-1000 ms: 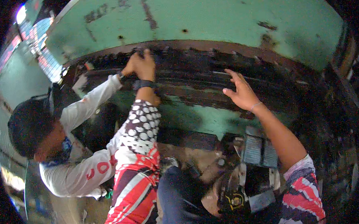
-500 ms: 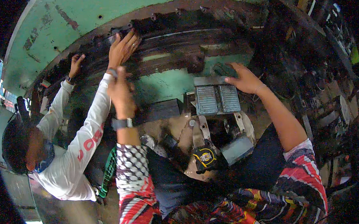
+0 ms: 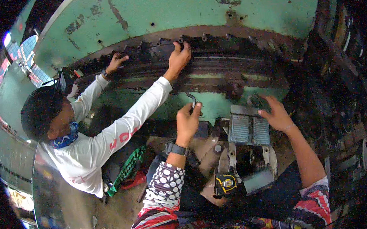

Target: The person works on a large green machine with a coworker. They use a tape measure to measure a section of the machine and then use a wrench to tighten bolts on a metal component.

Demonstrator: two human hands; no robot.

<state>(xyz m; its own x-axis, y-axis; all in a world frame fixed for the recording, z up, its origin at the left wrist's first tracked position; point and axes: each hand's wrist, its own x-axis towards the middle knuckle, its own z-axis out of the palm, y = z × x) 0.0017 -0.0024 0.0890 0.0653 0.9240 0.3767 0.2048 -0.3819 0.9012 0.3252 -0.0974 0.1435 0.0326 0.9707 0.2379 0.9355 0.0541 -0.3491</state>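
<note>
My left hand [image 3: 187, 124] is raised in front of the green machine, fingers closed on a bent dark hex key [image 3: 192, 99] whose hooked end sticks up above the thumb. To the right, my right hand [image 3: 277, 114] has its fingers apart, the thumb close to the upper right edge of a grey metal block with two ribbed plates [image 3: 239, 128]. Whether the thumb touches it I cannot tell. Beyond the hands runs a dark curved rail [image 3: 214, 63] with a row of bolts. A co-worker's hand [image 3: 179, 61] rests at one bolt; their other hand [image 3: 115, 63] is farther left along it.
A co-worker in a white sleeve [image 3: 126, 130] leans in from the left, an arm reaching past my left hand. A black and yellow tape measure [image 3: 226, 182] lies below the ribbed block, near my legs. Green painted panel [image 3: 194, 10] rises behind the rail; dark machine parts stand at right.
The view has shifted, so the scene sits farther right and lower. My left hand, blurred beside the co-worker's wrist before, is now apart from it with the hex key showing. My right hand stays by the block.
</note>
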